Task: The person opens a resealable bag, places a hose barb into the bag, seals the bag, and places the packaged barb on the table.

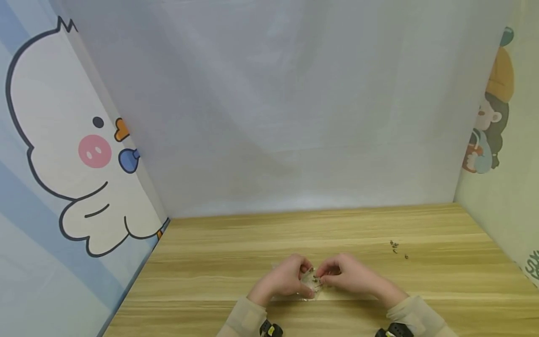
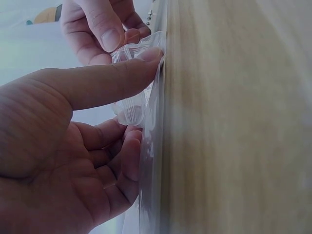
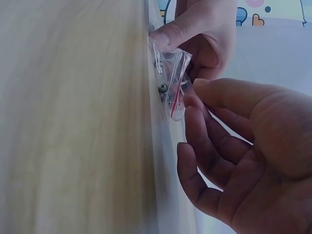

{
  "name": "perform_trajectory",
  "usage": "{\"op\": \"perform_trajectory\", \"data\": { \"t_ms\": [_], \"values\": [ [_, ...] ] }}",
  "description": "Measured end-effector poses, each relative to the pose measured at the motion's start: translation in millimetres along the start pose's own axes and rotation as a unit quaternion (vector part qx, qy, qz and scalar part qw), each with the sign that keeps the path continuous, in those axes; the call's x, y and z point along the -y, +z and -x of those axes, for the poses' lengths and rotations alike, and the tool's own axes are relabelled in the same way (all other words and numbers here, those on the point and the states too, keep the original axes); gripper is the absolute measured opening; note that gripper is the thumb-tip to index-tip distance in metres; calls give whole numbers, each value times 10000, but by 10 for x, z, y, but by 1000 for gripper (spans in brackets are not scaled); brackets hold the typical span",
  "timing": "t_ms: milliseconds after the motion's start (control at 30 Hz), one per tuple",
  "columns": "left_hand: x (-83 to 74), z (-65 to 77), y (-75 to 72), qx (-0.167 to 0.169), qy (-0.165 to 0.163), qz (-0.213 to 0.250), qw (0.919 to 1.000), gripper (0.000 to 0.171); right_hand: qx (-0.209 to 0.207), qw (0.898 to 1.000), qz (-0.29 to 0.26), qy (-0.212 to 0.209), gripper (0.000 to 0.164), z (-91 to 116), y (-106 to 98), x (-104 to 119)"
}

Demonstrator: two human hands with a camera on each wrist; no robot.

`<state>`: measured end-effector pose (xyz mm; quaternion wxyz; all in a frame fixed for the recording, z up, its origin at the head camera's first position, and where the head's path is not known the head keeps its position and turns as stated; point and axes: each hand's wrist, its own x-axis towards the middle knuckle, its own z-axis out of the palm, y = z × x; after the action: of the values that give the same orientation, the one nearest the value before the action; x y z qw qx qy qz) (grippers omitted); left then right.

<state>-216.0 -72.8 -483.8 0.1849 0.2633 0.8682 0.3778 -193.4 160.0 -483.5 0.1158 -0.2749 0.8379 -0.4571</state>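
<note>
Two sleeves [image 1: 244, 316] [image 1: 421, 316], two hands [image 1: 286, 276] [image 1: 351, 276] touching one bag [image 1: 309, 282], several small parts [image 1: 395, 245]

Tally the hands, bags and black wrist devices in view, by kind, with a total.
Hands, left hand and right hand: 2
Clear plastic bag: 1
Black wrist devices, left-wrist one and right-wrist one: 2
Total: 5

Bag [image 3: 171, 73] was clear, one red stripe [image 3: 175, 101]; small loose parts [image 1: 391, 243] read dark; tabletop [image 1: 219, 267] was tan-yellow, streaky wood grain; backdrop [image 1: 286, 103] was plain pale grey; left wall [image 1: 25, 276] had blue-white bands, white dark-outlined cartoon [image 1: 46, 112], pink cheek [image 1: 93, 159], orange beak [image 1: 121, 130]; sleeves [image 1: 244, 319] were beige; wrist gear [image 1: 275, 331] was black with yellow
</note>
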Motion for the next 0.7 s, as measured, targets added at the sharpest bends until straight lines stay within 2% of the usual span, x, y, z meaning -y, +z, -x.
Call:
{"op": "perform_trajectory", "data": {
  "t_ms": [700],
  "values": [
    [-2, 3, -1, 29, -62, 63, 10000, 56, -95, 9998, -2, 168, 11, 66, -114, -47]
  ]
}}
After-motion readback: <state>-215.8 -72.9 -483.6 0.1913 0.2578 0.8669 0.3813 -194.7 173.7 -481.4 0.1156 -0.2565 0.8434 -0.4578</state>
